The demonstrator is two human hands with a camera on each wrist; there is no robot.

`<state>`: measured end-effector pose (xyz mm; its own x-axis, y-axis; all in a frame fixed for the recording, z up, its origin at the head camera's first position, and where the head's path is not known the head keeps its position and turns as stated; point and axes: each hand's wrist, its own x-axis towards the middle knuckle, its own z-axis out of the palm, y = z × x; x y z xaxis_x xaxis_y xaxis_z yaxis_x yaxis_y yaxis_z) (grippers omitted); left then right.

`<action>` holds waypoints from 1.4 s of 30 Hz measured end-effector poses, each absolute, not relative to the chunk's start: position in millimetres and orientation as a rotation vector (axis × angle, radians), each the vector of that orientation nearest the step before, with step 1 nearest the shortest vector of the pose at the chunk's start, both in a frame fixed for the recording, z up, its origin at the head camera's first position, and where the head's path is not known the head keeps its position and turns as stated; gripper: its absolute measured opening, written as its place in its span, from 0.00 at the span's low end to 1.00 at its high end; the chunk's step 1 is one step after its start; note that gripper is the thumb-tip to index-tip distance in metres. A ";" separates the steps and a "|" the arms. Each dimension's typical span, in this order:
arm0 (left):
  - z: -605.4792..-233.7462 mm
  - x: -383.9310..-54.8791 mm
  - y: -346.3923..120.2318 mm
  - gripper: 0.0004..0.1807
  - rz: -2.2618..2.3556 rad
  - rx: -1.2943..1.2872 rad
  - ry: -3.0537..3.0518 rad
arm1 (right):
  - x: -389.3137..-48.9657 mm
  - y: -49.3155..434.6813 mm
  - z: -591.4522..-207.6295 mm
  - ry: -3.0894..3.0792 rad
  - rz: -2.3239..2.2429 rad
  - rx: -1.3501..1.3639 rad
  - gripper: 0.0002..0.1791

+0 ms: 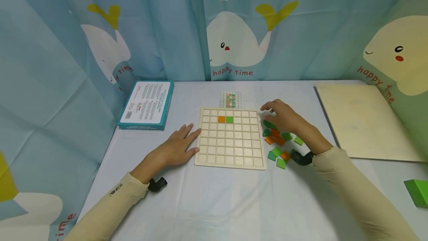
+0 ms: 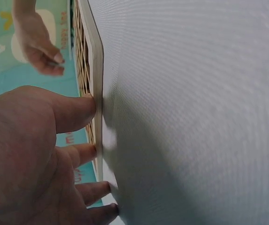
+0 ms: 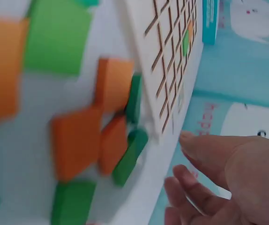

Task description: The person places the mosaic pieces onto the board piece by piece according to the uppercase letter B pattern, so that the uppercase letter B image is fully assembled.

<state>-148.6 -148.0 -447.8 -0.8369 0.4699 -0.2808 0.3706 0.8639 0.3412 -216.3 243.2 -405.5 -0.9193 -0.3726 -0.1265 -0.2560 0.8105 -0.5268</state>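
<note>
A pale wooden grid board [image 1: 230, 142] lies on the table, with an orange square tile [image 1: 221, 119] and a green square tile [image 1: 229, 119] side by side in its second row. My left hand [image 1: 178, 147] lies spread at the board's left side, thumb and fingertips at the edge. Over the table by the board's far right corner, my right hand [image 1: 283, 116] hovers with bent fingers. The right wrist view shows a gap between thumb [image 3: 205, 149] and fingers, with no tile visible there. Loose orange tiles [image 3: 76, 143] and green tiles [image 3: 59, 37] lie scattered below that hand.
Behind the board lies a small card [image 1: 230, 100] printed with a coloured grid pattern. A teal and white box [image 1: 146, 105] sits at the back left. On the right are a large wooden panel [image 1: 367, 122] and a green block [image 1: 417, 192]. Curtains [image 1: 180, 29] enclose the table.
</note>
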 end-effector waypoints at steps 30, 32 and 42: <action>-447.3 -146.2 -148.6 0.39 0.417 0.644 2.688 | -189.3 263.9 -419.3 2.739 -0.611 -0.567 0.12; -446.7 -145.7 -148.4 0.39 0.416 0.645 2.687 | -190.5 263.2 -423.2 2.786 -0.581 -0.540 0.12; -446.8 -145.9 -149.0 0.40 0.404 0.645 2.679 | -187.8 253.7 -431.7 2.898 -0.484 -0.368 0.19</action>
